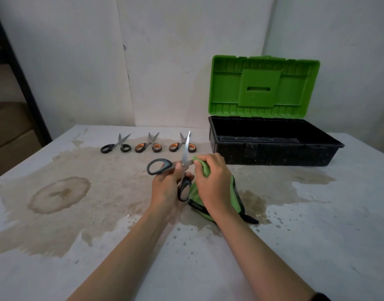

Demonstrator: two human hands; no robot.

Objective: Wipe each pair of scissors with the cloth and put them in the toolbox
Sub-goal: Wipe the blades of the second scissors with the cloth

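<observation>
While the scissors were held: the left hand [166,185] gripped the grey-handled steel scissors [185,152] clear of the surface, just in front of the left front corner of the black plastic toolbox [273,155]. The blades stood wide apart, probably so that each could be wiped on its own.
Left fingers [178,170]: closed around the pivot and the lower handle loop, which left both blades bare. One blade pointed up and away, the other across toward the toolbox.
Cloth: the green microfibre cloth [195,193] with dark edging was bunched in the right hand [212,181], its loose end trailing down in front of the toolbox.
Right fingers [208,159]: curled, pinching a fold of cloth over the blade that pointed toward the toolbox. That blade's tip was hidden inside the pinch, and the pivot sat just beside the fingertips.
Toolbox lid: the green moulded lid [262,85] stood upright, so the base was ready to receive; its dark inside showed no scissors that I could make out.
Waiting scissors: one black-handled pair [116,145] and two orange-and-black pairs [148,145] [174,147] lay in a row left of the toolbox, handles toward the person, apparently not yet wiped.
Surface: the pale, brown-stained surface [317,235] carried everything.
</observation>
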